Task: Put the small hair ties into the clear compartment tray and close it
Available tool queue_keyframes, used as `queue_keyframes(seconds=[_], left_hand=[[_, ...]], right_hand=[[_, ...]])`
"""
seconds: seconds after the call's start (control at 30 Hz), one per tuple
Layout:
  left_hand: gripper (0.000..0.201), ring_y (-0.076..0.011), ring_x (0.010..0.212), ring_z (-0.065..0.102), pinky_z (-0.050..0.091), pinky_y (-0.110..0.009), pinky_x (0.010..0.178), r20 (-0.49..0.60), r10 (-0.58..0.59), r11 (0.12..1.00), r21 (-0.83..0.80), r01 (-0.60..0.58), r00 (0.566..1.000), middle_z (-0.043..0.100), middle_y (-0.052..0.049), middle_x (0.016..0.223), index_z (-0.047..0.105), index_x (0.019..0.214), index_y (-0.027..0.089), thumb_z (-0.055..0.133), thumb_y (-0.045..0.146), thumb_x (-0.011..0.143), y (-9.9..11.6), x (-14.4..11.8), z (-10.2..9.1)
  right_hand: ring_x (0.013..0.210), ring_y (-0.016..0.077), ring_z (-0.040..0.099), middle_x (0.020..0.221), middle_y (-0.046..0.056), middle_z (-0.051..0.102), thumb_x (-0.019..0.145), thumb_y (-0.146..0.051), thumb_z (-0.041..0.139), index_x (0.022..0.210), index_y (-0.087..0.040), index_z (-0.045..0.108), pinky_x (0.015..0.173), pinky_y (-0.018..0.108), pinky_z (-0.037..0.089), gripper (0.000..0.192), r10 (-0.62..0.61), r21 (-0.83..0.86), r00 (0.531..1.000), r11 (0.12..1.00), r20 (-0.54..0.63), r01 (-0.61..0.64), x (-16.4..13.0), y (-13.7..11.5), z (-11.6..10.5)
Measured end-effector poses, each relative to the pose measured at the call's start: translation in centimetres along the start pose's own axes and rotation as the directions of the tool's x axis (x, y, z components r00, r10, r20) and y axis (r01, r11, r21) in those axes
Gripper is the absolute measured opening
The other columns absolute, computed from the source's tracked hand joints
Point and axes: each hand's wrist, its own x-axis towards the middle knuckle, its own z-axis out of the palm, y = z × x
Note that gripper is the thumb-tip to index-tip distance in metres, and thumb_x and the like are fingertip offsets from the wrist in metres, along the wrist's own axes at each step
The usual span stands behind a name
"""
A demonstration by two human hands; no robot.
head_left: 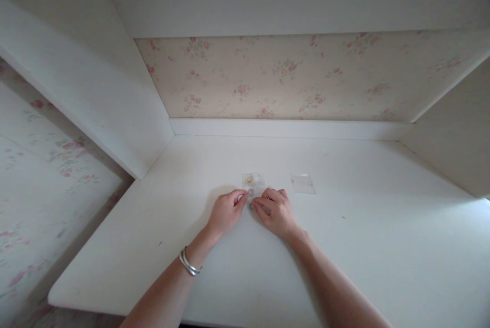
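My left hand (228, 210) is closed in a pinch, its fingertips touching the edge of a small, pale, see-through piece (250, 192). What sits between the fingers is too small to make out. Just to the right, my right hand (276, 211) has its fingers curled in, close to a tiny round greyish item (251, 206) at the thumb and index tips. Right behind both hands lies a small clear plastic box (260, 181), with a little gold-coloured item (249, 179) inside. A flat clear plastic piece, like a lid (303, 184), rests farther right.
The white desk (360, 261) carries a small dark speck (160, 243) at left and another speck (343, 217) at right. White side panels (95, 72) and a low back ledge (291, 127) enclose it, with an overhang above and flowered wallpaper behind.
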Motion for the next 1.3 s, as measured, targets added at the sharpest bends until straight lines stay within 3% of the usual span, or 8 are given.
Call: queue_keyframes(seconds=[0.2,0.33,0.5,0.77,1.0,1.13,1.3], left_hand=[[0.03,-0.0147,0.073,0.064,0.045,-0.023,0.066,0.139,0.131,0.963,0.217,-0.159,0.982,0.071,-0.002,0.084,0.068,0.095,0.024,0.04,0.034,0.091,0.5,-0.8,-0.6],[0.028,-0.017,0.081,0.065,0.046,-0.025,0.071,0.241,0.169,0.914,0.324,-0.243,0.956,0.071,0.0,0.091,0.067,0.098,0.028,0.04,0.034,0.091,0.7,-1.1,-0.4],[0.029,-0.0174,0.083,0.066,0.047,-0.026,0.072,0.266,0.161,0.897,0.363,-0.253,0.95,0.072,0.0,0.093,0.067,0.102,0.029,0.041,0.035,0.091,0.6,-1.1,-0.1],[0.027,-0.019,0.08,0.066,0.046,-0.027,0.07,0.222,0.16,0.923,0.312,-0.225,0.962,0.072,-0.002,0.088,0.069,0.093,0.028,0.043,0.032,0.09,0.2,-1.1,0.0],[0.026,-0.017,0.078,0.065,0.045,-0.024,0.069,0.181,0.131,0.973,0.166,-0.162,0.975,0.072,-0.001,0.087,0.069,0.092,0.026,0.044,0.033,0.089,0.1,-0.8,-0.1],[0.027,-0.0144,0.072,0.062,0.043,-0.022,0.065,0.157,0.115,0.992,0.029,-0.121,0.981,0.071,-0.002,0.085,0.068,0.092,0.022,0.044,0.033,0.089,0.1,-0.4,-0.3],[0.033,-0.0104,0.054,0.053,0.038,-0.02,0.053,0.062,0.052,0.997,-0.058,-0.048,0.997,0.065,0.0,0.067,0.067,0.093,0.017,0.042,0.039,0.09,0.3,0.0,-0.6]], right_hand=[[0.074,0.0122,0.052,0.078,0.002,0.058,0.089,-0.027,0.051,0.094,-0.023,0.069,0.075,0.029,0.031,0.019,0.1,0.024,0.986,0.995,-0.136,-0.097,0.4,0.2,0.5],[0.075,0.0127,0.053,0.079,0.002,0.057,0.09,-0.029,0.049,0.095,-0.023,0.069,0.076,0.03,0.031,0.021,0.106,-0.014,0.983,0.994,-0.149,-0.109,1.0,0.0,0.8],[0.074,0.0124,0.053,0.079,0.002,0.056,0.09,-0.031,0.05,0.094,-0.025,0.07,0.075,0.03,0.031,0.021,0.108,-0.049,0.983,0.992,-0.148,-0.117,1.6,0.4,1.6],[0.072,0.0124,0.053,0.077,0.002,0.056,0.091,-0.031,0.047,0.09,-0.023,0.07,0.073,0.03,0.031,0.024,0.181,-0.033,0.964,0.981,-0.197,-0.191,1.5,0.6,1.4],[0.072,0.0128,0.054,0.077,0.002,0.058,0.091,-0.031,0.047,0.088,-0.022,0.069,0.073,0.029,0.032,0.024,0.197,0.01,0.959,0.98,-0.204,-0.2,1.3,0.7,1.1],[0.07,0.0125,0.054,0.075,0.002,0.061,0.09,-0.03,0.048,0.088,-0.022,0.068,0.071,0.029,0.031,0.022,0.146,0.051,0.98,0.989,-0.134,-0.141,0.8,0.6,0.3],[0.073,0.0131,0.052,0.076,0.003,0.06,0.087,-0.027,0.051,0.085,-0.022,0.069,0.07,0.029,0.028,0.018,-0.014,0.007,0.999,1.0,0.038,0.014,0.2,-0.1,-0.8]])
